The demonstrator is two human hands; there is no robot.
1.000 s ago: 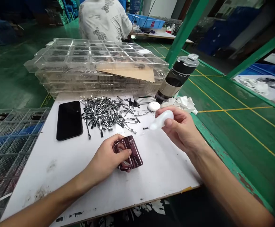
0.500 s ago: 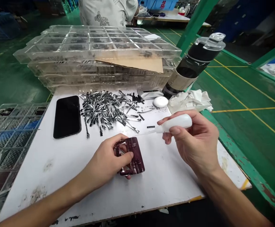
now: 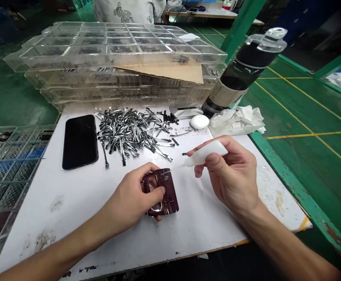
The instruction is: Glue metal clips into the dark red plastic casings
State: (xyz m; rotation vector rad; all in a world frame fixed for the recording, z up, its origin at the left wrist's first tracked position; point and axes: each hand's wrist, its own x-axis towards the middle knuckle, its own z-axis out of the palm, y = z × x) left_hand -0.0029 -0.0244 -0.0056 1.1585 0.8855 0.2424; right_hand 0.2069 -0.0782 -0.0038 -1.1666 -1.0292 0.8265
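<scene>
My left hand [image 3: 138, 191] is closed around a dark maroon, glossy plastic part [image 3: 169, 195] with a rectangular opening, its thumb pressed on the inner face. Between the thumb and fingers of my right hand [image 3: 231, 171] is a white squeeze bottle [image 3: 207, 152] with a long thin nozzle. The bottle looks pressed in, and its nozzle tip reaches the upper edge of the maroon part; whether it touches I cannot tell. Behind both hands lies a heap of shiny metal strips [image 3: 129, 132] with dark ends. A small black strip [image 3: 184, 154] lies near the right fingertips.
A black phone [image 3: 80, 142] lies at the left. Clear compartment trays [image 3: 123, 93] are stacked at the back with cardboard [image 3: 170, 72] on them. A tilted drink bottle [image 3: 240, 74], a white oval case [image 3: 199, 121] and crumpled tissue [image 3: 240, 121] stand along the right. More trays [image 3: 9, 175] sit at far left.
My right hand has moved left and slightly down, bringing the nozzle onto the maroon part's upper edge. The squeeze bottle's body looks flatter. My left hand has stayed almost still.
</scene>
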